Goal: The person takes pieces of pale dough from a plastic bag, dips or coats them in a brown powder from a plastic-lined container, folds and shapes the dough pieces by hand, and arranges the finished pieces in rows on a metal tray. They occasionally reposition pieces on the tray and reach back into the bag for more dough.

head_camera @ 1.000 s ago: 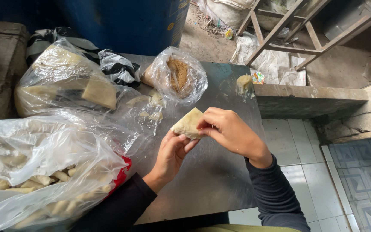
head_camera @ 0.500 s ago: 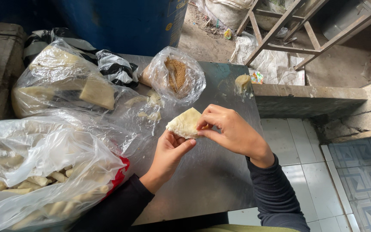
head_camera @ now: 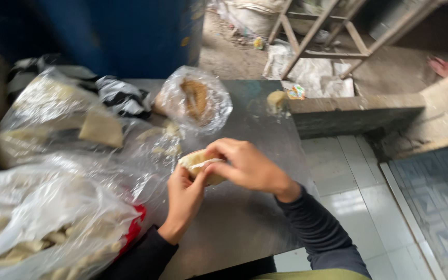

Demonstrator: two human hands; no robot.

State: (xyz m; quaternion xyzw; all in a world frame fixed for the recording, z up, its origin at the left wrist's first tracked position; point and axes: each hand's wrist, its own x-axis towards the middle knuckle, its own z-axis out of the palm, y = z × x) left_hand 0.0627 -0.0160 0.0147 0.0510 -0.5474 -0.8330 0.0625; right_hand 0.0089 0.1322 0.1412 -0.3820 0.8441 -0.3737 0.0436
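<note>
Both hands close on a pale piece of dough (head_camera: 199, 162) held just above the grey worktop (head_camera: 245, 218): the left hand (head_camera: 185, 194) cups it from below, the right hand (head_camera: 245, 166) pinches its top edge. Clear plastic bags (head_camera: 53, 207) (one holding many pale pieces) lie just to the left.

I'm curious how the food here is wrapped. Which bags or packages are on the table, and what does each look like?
Clear plastic bag: table's far middle, rounded, brown filling inside.
Large clear bag: far left, crumpled, pale flat sheets inside.
Big clear bag: near left, red patch at its edge, small pale rolled pieces inside.
Black-and-white bag: behind these, crumpled.
Small colourful wrapper: far right edge, too blurred to describe.
</note>
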